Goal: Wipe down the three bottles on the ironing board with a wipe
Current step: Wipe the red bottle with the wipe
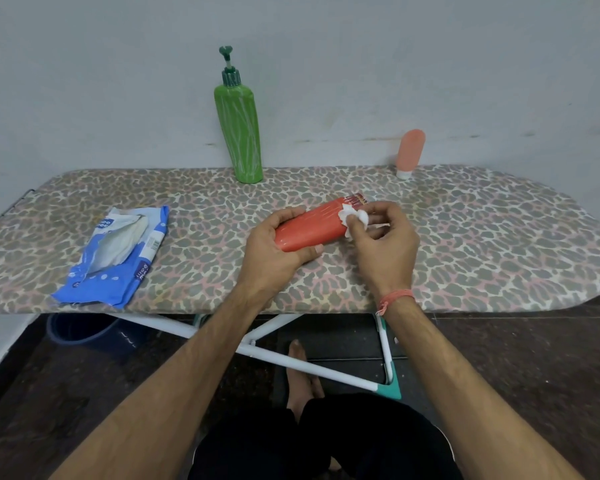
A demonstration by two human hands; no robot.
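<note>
My left hand (278,249) grips the base end of a red-orange bottle (314,226), held tilted just above the ironing board (465,237). My right hand (383,242) pinches a crumpled white wipe (354,218) against the bottle's upper part, near its dark red cap end. A tall green pump bottle (241,133) stands upright at the board's far edge by the wall. A small salmon-pink tube (409,152) stands cap-down at the far right of the board.
An open blue wipe packet (118,258) lies on the board's left side. The wall runs right behind the board. Below are the board's white legs (309,368), a dark bucket (84,334) and my bare feet on a dark floor.
</note>
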